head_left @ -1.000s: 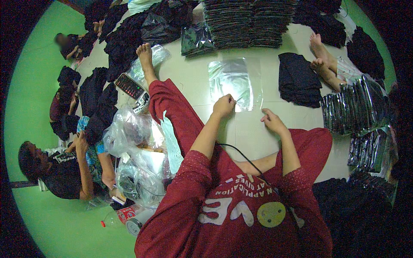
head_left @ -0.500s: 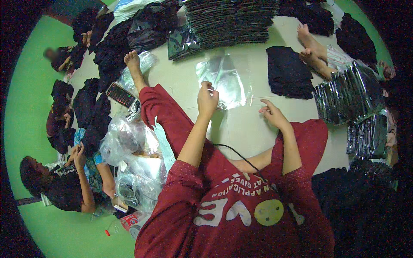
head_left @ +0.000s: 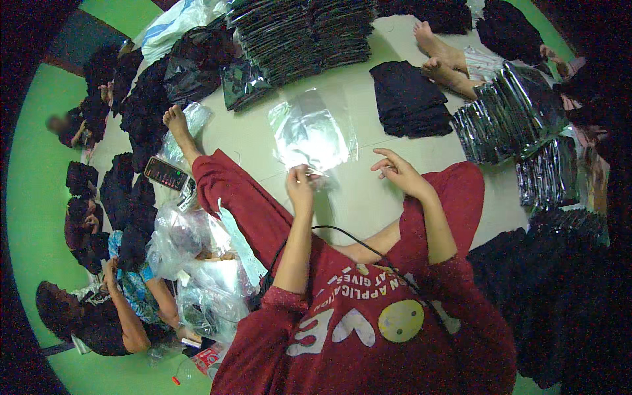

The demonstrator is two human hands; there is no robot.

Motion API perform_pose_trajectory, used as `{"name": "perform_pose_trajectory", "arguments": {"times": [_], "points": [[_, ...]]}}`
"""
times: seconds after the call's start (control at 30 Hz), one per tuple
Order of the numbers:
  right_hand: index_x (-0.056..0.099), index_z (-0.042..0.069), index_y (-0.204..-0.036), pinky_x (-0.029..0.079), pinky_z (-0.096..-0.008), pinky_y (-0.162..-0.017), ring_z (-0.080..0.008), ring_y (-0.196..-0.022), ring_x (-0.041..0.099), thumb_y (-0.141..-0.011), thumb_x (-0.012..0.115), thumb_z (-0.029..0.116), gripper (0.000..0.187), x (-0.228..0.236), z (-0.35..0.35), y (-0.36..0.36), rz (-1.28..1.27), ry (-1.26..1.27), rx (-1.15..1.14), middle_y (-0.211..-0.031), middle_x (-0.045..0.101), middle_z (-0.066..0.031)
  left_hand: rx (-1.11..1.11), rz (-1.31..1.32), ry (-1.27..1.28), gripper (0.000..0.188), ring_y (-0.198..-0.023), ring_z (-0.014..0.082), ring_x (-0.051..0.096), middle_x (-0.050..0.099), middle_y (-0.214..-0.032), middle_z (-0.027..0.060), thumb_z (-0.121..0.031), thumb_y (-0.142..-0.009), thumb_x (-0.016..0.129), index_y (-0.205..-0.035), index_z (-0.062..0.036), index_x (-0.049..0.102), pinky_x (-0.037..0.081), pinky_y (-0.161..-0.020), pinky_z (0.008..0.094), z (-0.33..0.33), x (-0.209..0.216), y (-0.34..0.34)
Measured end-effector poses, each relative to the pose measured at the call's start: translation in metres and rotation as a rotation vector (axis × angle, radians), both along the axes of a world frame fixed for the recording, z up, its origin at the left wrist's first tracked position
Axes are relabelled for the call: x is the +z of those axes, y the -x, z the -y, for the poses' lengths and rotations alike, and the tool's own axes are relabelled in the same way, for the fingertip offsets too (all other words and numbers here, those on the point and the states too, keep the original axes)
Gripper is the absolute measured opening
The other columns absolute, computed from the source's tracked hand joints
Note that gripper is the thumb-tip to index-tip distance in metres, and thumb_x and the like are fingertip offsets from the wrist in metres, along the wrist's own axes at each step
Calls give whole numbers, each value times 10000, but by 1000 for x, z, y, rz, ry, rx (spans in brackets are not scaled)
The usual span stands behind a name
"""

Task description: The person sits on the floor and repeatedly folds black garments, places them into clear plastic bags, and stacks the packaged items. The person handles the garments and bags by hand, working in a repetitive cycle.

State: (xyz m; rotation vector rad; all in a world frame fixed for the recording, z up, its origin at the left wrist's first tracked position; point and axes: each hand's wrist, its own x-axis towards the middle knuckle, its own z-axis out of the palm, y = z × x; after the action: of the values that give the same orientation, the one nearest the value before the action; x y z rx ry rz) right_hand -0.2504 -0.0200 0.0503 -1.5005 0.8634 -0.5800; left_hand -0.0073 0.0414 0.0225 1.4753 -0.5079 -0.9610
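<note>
A clear plastic bag (head_left: 312, 125) lies flat on the pale tiled floor in front of me, shiny with glare. My left hand (head_left: 301, 191) is closed at its near edge, thumb and fingers pinched on the film. My right hand (head_left: 403, 174) hovers over the floor to the right of the bag. Its index finger is stretched out, the others are loosely bent, and nothing is in it. Beyond the right hand sits a folded pile of black cloth (head_left: 409, 99).
Tall stacks of black packed bundles (head_left: 309, 36) stand at the far side; more wrapped bundles (head_left: 503, 115) lie at right. A phone (head_left: 166, 173) and crumpled clear plastic (head_left: 210, 296) lie at left. A co-worker (head_left: 112, 316) sits at left; another person's feet (head_left: 441, 62) show far right.
My left hand has drawn back toward me, from the bag's left side to its near edge. The right hand stays apart from the bag. The whole view has shifted and tilted slightly.
</note>
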Motion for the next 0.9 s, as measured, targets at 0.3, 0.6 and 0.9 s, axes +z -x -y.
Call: {"name": "perform_pose_trajectory", "arguments": {"times": [0.3, 0.6, 0.9], "points": [[385, 75, -1252, 427, -299, -820, -217, -895, 544, -796, 465, 19, 467, -19, -27, -41, 5, 199, 36, -1079, 542, -136, -347, 123, 32, 136, -592, 130, 561, 544, -724, 65, -120, -830, 576, -836, -2, 509, 493, -487, 249, -18, -2, 62], [357, 50, -1272, 447, -238, -678, -101, -768, 512, -821, 493, 44, 472, -21, -24, -35, 18, -13, 105, -1003, 517, -65, -489, 36, -50, 222, -539, 89, 505, 519, -621, 26, -189, -784, 647, -728, -12, 525, 456, -487, 232, -17, 10, 59], [311, 115, -1303, 405, -200, -549, -75, -612, 494, -833, 510, 41, 515, 3, -15, -31, 237, -175, 183, -795, 533, -9, -738, -16, -64, 207, -620, 116, 545, 560, -701, 46, -179, -793, 626, -776, 22, 580, 455, -564, 240, -14, 40, 28]]}}
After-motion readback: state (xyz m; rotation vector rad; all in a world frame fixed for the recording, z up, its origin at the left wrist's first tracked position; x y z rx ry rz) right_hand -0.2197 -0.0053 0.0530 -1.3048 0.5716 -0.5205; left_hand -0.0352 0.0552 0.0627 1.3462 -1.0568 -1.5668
